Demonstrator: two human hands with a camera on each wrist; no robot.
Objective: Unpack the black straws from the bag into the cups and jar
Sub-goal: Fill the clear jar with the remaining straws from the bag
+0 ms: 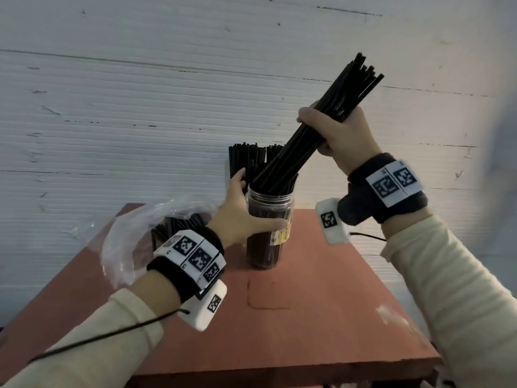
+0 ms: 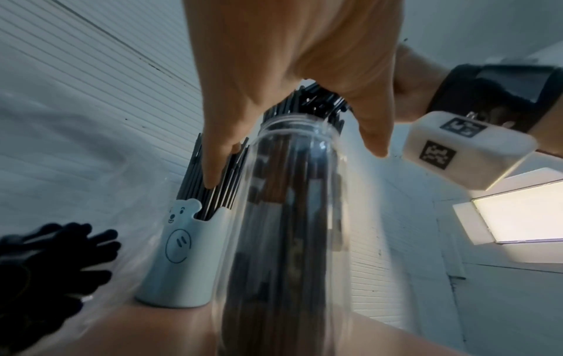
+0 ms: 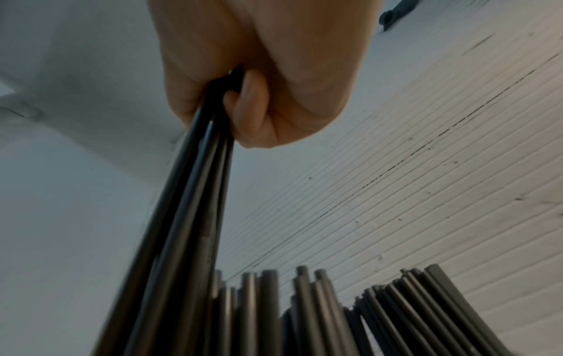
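Feeding a tilted bundle of black straws (image 1: 321, 127) into the clear plastic jar (image 1: 270, 217), the right hand (image 1: 340, 135) has its fingers (image 3: 243, 96) curled tight round the bundle near its middle, lower ends already inside the jar mouth, upper ends fanned up and to the right. Left hand (image 1: 243, 211): spread wide about the jar's upper wall to steady it, thumb on the near side, fingers (image 2: 213, 154) straight and reaching behind, the tips resting against the straws standing in the pale blue bear-face cup (image 2: 182, 260) just beside the jar. Jar: upright on the red bench (image 1: 321, 317), well stocked with straws, a yellow label on its side. Bear-face cup: packed with upright straws. Further straw tops (image 1: 246, 155) show behind the jar in the head view; whether a second cup holds part of them cannot be told. Clear plastic bag (image 1: 134, 236): lying open on the bench's left side, a dark remainder of straws (image 1: 173, 225) visible inside. Progress, by estimate: mostly done; jar filling under way, bag remainder outstanding.
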